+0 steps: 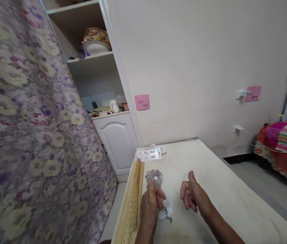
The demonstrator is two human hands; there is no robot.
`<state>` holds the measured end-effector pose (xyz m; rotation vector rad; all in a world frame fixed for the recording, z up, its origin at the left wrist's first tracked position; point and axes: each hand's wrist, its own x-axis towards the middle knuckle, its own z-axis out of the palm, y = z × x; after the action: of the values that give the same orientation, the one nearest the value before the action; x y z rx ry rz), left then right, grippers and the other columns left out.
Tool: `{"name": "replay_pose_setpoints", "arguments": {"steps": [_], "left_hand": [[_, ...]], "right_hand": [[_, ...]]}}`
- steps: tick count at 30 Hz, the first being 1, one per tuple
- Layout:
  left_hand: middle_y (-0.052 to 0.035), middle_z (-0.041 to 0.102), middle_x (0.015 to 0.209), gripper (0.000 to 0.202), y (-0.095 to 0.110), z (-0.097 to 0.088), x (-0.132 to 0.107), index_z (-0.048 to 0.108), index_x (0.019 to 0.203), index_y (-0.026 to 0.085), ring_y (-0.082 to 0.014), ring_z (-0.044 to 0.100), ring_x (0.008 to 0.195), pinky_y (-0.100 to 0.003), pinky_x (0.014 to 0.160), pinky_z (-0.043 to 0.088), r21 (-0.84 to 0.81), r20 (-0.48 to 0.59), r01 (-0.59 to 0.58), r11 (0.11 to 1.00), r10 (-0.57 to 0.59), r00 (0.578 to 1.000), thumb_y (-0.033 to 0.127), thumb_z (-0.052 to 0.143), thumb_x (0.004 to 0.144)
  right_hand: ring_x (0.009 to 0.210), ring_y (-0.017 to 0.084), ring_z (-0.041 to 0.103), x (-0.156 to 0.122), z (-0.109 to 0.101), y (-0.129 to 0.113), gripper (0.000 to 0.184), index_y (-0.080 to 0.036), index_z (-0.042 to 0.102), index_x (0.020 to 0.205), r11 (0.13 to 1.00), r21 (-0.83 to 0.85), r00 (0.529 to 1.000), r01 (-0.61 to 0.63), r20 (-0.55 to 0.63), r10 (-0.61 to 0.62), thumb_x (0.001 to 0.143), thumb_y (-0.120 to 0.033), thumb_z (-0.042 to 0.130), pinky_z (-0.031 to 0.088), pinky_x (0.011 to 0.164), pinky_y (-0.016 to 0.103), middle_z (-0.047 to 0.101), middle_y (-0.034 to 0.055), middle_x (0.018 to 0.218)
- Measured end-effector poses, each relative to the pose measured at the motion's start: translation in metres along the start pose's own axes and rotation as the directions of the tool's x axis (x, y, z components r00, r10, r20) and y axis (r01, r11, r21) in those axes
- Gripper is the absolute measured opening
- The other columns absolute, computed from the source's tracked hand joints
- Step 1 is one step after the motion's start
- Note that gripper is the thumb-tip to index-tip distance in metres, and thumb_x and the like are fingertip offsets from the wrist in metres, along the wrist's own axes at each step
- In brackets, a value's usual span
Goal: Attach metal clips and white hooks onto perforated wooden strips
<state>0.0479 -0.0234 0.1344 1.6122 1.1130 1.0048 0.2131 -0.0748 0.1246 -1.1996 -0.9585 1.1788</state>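
Over the left part of the white tabletop (181,159) is my left hand (151,200), its thumb pointing forward and its fingers loosely curled but apart from the thumb. Just beyond the thumb lies a small pile of clear-backed metal hooks (154,175), partly hidden by the hand. More clear-backed hooks (167,214) lie right below its fingers; whether they touch cannot be made out. My right hand (192,194) hovers to the right, thumb raised and fingers half curled, with nothing visible in it.
Long yellowish strips with rows of holes (133,200) run along the table's left edge. Clear plastic packaging (149,155) lies at the far left corner. A floral curtain (44,135) and white cabinet (119,142) stand left; a bed (286,145) is at right.
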Motion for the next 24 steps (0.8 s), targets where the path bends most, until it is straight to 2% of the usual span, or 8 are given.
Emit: {"name": "replay_pose_setpoints", "arguments": {"steps": [6, 24], "left_hand": [[0.0024, 0.044, 0.038, 0.077, -0.007, -0.001, 0.001, 0.058, 0.052, 0.019, -0.0143, 0.050, 0.043, -0.025, 0.051, 0.039, 0.029, -0.037, 0.015, 0.999, -0.013, 0.999, 0.069, 0.010, 0.085], [0.0029, 0.043, 0.038, 0.075, -0.003, 0.000, 0.012, 0.058, 0.054, 0.019, -0.0141, 0.052, 0.045, -0.025, 0.053, 0.040, 0.033, -0.003, -0.005, 0.999, 0.005, 1.000, 0.066, 0.010, 0.087]], "right_hand": [[0.025, 0.004, 0.028, 0.002, -0.002, 0.000, 0.078, -0.016, 0.052, 0.054, 1.000, -0.004, 1.000, 0.016, -0.017, -0.016, 0.082, -0.074, 0.008, 0.016, 0.033, 0.018, 0.050, -0.0004, 0.033], [0.027, 0.005, 0.028, 0.007, -0.016, -0.005, 0.078, -0.017, 0.052, 0.053, 0.999, -0.020, 0.997, 0.046, -0.064, -0.047, 0.083, -0.073, 0.008, 0.015, 0.035, 0.019, 0.050, 0.0001, 0.034]]}}
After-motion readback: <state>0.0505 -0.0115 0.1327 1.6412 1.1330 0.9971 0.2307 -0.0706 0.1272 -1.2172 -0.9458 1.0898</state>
